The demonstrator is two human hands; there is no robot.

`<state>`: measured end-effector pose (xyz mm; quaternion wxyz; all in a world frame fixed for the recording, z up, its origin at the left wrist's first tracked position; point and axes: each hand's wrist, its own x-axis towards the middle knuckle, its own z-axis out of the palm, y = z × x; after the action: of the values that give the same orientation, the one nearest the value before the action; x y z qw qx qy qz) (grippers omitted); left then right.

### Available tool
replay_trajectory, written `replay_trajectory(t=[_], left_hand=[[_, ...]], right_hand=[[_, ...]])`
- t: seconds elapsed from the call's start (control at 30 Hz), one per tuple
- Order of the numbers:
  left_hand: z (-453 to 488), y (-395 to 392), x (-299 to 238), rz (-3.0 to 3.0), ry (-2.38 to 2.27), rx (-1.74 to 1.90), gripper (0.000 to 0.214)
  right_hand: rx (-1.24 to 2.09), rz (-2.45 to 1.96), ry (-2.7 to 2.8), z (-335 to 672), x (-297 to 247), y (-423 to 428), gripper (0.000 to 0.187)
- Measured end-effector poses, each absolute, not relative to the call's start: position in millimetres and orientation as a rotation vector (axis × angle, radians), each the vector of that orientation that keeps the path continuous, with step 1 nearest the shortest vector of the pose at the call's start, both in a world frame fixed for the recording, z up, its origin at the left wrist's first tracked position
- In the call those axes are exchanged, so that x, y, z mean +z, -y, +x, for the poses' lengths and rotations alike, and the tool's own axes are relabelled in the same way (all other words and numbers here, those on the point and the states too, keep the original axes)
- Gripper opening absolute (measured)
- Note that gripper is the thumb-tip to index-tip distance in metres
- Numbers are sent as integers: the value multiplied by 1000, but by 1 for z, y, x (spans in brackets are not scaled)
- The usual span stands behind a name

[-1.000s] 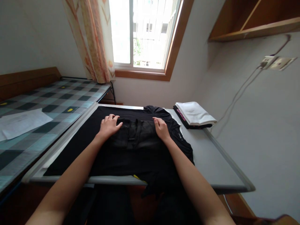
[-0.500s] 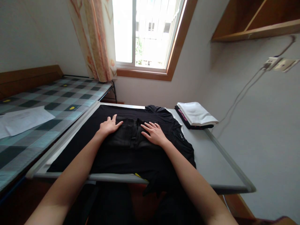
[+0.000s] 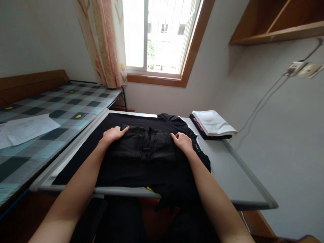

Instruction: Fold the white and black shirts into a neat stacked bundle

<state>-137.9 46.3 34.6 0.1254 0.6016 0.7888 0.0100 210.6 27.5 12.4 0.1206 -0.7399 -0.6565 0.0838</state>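
Note:
A folded pair of black jeans lies on top of other black clothing spread over a grey table. My left hand rests on the jeans' left edge, fingers curled over it. My right hand sits at the jeans' right edge, fingers bent and pinching the fabric there. Part of the black clothing hangs over the table's near edge.
A folded stack with a white garment on a dark one lies at the table's far right corner. A bed with a checked cover and a white sheet of paper stands to the left. A window, a curtain and a wall socket are behind.
My right hand slid from the middle of the jeans back to their right edge and curled. My left hand shifted slightly left onto the left edge.

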Motion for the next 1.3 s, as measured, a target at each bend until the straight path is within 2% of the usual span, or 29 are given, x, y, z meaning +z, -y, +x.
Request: replay_trajectory(t=[0.1, 0.3, 0.53, 0.7, 1.3], left_hand=[[-134, -46, 34, 1766, -2307, 92, 88], [-133, -46, 31, 1755, -2310, 139, 85], [-129, -45, 26, 1753, -2341, 143, 79], [-121, -41, 23, 1802, -2359, 105, 73], [-112, -37, 19, 1937, -2364, 45, 65]], right_hand=[[394, -2117, 1897, 208, 10, -28, 49], [480, -1978, 1883, 206, 2, -30, 46], [561, -1835, 1901, 210, -2, -32, 71], [439, -1866, 2053, 204, 2, -27, 56], [399, -1885, 2092, 201, 5, -24, 56]])
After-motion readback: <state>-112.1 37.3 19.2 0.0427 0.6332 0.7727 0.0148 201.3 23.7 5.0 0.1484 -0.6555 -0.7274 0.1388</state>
